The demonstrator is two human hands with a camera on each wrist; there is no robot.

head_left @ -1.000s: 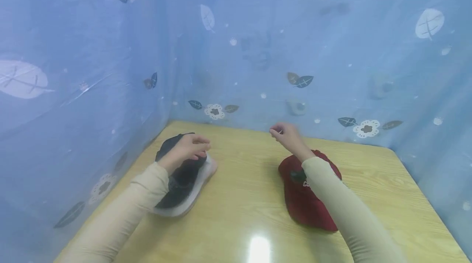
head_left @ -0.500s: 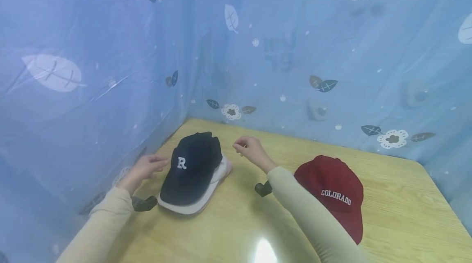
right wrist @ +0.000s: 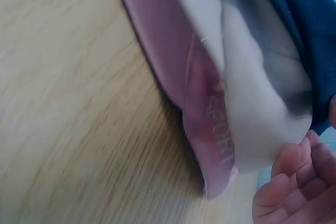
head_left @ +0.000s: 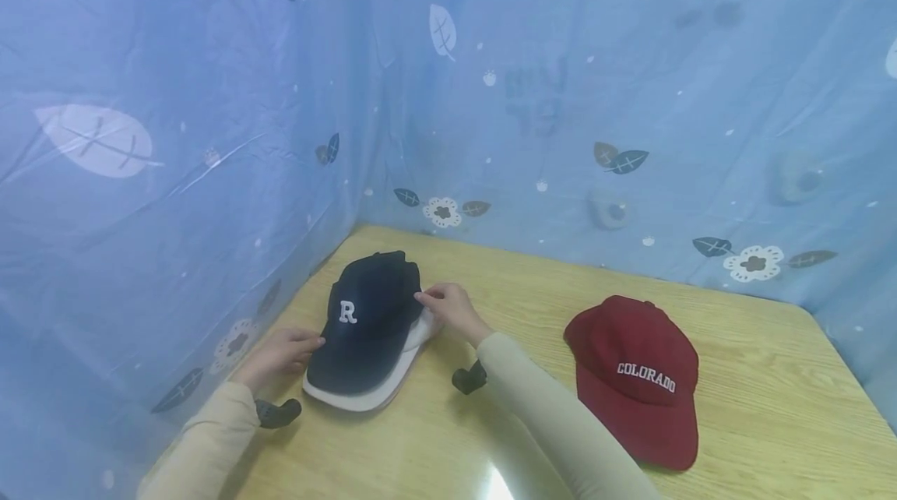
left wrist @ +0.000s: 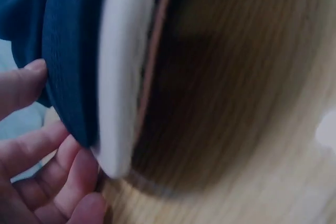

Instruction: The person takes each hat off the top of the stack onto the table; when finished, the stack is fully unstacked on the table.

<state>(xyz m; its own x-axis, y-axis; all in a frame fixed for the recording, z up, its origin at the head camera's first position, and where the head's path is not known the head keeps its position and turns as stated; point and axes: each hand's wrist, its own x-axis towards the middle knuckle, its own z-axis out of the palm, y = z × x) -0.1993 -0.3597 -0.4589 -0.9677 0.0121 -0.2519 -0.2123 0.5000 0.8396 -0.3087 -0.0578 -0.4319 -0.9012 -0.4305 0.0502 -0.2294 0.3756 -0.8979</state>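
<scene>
A navy baseball cap with a white R sits on top of a white cap at the left. Under both, a pink cap shows in the right wrist view. My left hand pinches the side edge of the navy brim; its thumb lies on the brim, its other fingers bunched just below. On the opposite side my right hand pinches the lower edge of the navy crown, fingers curled close beside the white cap.
A red cap lettered COLORADO lies to the right on the wooden table. Blue patterned curtain hangs along the back and left sides. Dark wrist cameras stick out below my wrists.
The head view has swung left. My right hand has moved from near the red cap to the navy cap. My left hand has come back to its brim, and both now grip it.
</scene>
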